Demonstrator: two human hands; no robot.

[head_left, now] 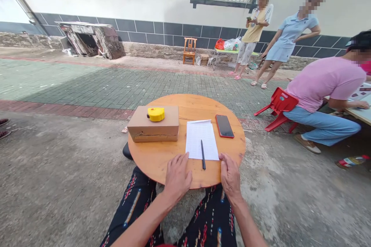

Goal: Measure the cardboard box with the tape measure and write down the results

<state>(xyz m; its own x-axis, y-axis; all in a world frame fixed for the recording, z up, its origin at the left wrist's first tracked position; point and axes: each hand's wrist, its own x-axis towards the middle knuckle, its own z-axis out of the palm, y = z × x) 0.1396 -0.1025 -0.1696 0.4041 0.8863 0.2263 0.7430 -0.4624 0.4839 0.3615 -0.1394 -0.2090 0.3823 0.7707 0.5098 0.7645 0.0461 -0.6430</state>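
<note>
A small round wooden table [162, 158] stands in front of my knees. My left hand [177, 175] lies flat on its near edge, fingers stretched out, just left of a white sheet of paper [201, 133]. My right hand [230, 175] rests at the near edge by the sheet's lower right corner, fingers loosely bent, holding nothing. A black pen [203, 154] lies on the sheet between my hands. A red-cased phone [224, 126] lies to the right of the paper. On the left sits a cardboard box [153, 128] with a yellow tape measure [155, 114] on top.
A person in a pink shirt sits on a red plastic stool [278, 104] at another table to the right. Two people stand by the far wall near a green bench [232, 51] and a wooden chair [189, 50]. A bottle [352, 160] lies on the concrete ground.
</note>
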